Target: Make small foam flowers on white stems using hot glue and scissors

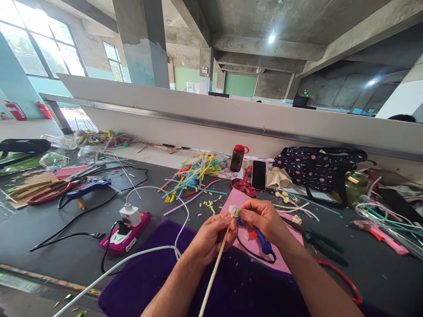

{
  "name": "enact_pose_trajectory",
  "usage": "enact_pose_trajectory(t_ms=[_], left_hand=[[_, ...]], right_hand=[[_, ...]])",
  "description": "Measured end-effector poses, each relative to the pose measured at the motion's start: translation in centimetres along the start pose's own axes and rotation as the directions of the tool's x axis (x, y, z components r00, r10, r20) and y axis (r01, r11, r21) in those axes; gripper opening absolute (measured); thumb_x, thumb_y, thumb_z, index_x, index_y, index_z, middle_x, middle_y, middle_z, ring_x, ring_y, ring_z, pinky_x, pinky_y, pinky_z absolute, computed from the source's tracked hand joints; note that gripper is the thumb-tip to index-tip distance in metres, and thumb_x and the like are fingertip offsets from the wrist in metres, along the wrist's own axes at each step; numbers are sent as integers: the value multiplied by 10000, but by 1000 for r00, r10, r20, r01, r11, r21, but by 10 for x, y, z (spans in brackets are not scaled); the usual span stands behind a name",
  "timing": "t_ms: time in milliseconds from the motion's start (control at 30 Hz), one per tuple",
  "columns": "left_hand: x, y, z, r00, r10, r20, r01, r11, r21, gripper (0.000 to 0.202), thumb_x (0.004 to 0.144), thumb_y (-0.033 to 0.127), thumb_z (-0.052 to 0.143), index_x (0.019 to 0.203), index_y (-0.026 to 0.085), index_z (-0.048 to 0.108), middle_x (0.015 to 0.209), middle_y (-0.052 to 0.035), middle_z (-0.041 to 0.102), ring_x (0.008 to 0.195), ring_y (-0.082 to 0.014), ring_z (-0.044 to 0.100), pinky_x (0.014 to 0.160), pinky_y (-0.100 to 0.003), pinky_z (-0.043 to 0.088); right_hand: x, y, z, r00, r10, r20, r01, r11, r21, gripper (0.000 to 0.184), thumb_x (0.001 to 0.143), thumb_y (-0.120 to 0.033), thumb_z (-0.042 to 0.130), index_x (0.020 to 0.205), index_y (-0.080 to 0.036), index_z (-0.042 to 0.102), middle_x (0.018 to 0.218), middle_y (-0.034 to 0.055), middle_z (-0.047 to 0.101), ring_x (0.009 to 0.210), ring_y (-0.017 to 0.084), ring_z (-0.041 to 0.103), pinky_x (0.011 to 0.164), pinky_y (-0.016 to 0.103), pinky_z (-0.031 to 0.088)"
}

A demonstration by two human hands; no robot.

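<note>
My left hand (206, 240) is closed round the top of a long cream stem (214, 274), which slants down towards me. At the stem's tip is a small artificial flower (234, 210) in lilac and pale yellow. My right hand (264, 219) pinches the flower's right side between thumb and fingers; exactly what the fingertips grip is partly hidden. Below the right hand, a blue glue gun (263, 241) lies on a pink sheet (292, 237), its front part covered by the hands. A dark purple cloth (142, 273) spreads beneath my forearms.
Several coloured stems (198, 171) lie in a pile ahead, near cut bits. A magenta power strip (124, 240) and white cable (142, 252) are left. Behind stand a bottle (237, 159), phone (258, 175) and patterned bag (307, 169). Green-handled pliers (325, 246) lie right.
</note>
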State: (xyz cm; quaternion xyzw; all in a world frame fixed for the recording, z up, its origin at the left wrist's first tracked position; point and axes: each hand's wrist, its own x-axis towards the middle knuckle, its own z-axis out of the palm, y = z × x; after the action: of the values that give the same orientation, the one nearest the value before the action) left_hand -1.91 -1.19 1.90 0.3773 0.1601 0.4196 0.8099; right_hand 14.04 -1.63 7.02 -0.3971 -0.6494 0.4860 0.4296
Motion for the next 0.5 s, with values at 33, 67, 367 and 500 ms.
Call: enact_pose_trajectory(t_ms=[33,67,367,500], left_hand=[[0,0,0,1000,1,2,-1,1000,-2,231,786,294,555,642,114,569,461,8,462,359,-49,332,331,-166,182],[0,0,0,1000,1,3,-1,1000,-4,228,785,291,556,642,113,571,461,8,462,361,-49,337,333,-164,188],[-1,0,1,999,12,46,-8,997,-78,212,785,265,543,633,118,546,449,24,416,348,-35,305,330,-142,187],[0,0,2,998,62,26,-60,996,-67,220,793,302,554,656,130,540,480,24,446,336,-27,282,323,-145,168]], right_hand=[[0,0,0,1000,-4,-6,4,1000,-5,229,782,-354,597,697,-141,591,505,-47,513,393,64,461,389,182,357],[0,0,0,1000,-6,-11,6,1000,-8,228,784,-349,594,688,-142,586,503,-48,508,392,63,455,388,182,353],[1,0,-1,998,55,24,-56,997,55,221,755,-372,610,797,-155,598,522,-53,505,404,65,434,384,177,331],[1,3,2,993,62,98,-70,994,83,289,712,-385,654,880,-156,600,626,-31,551,432,59,441,373,170,317]])
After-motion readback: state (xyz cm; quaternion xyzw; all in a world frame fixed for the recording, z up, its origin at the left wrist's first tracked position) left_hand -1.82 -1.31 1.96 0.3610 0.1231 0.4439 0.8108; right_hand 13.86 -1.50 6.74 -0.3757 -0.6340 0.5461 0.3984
